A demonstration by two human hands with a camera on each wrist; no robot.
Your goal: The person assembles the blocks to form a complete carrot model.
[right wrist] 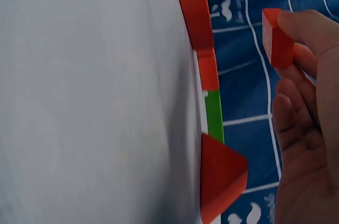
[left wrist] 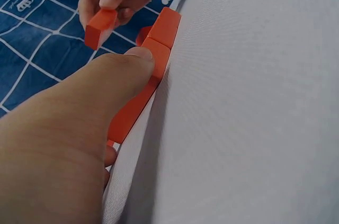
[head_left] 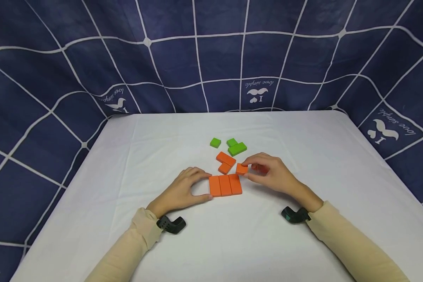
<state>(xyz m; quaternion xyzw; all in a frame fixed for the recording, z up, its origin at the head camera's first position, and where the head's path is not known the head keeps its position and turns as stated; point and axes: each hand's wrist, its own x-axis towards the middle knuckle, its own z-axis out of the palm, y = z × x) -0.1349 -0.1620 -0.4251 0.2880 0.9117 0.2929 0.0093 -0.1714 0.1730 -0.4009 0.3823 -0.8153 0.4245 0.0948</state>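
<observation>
Three orange blocks (head_left: 225, 185) lie side by side in a row on the white table. My left hand (head_left: 184, 189) grips the row's left end, thumb at the near edge and fingers at the far edge; in the left wrist view its thumb rests against the orange side, while its other fingers are mostly hidden. Above the row's far right corner, my right hand (head_left: 273, 172) pinches a small orange block (right wrist: 278, 38) between thumb and fingers, raised off the table. A red-orange block (right wrist: 222, 176) with a slanted face stands on the table below that hand, partly covered in the head view.
Just beyond the row lie two touching orange blocks (head_left: 226, 158). Farther back are a small green block (head_left: 215, 142) on its own and a longer green block (head_left: 237, 149) touching another small one. A dark blue checked cloth (head_left: 218, 58) hangs behind the white tabletop (head_left: 162, 141).
</observation>
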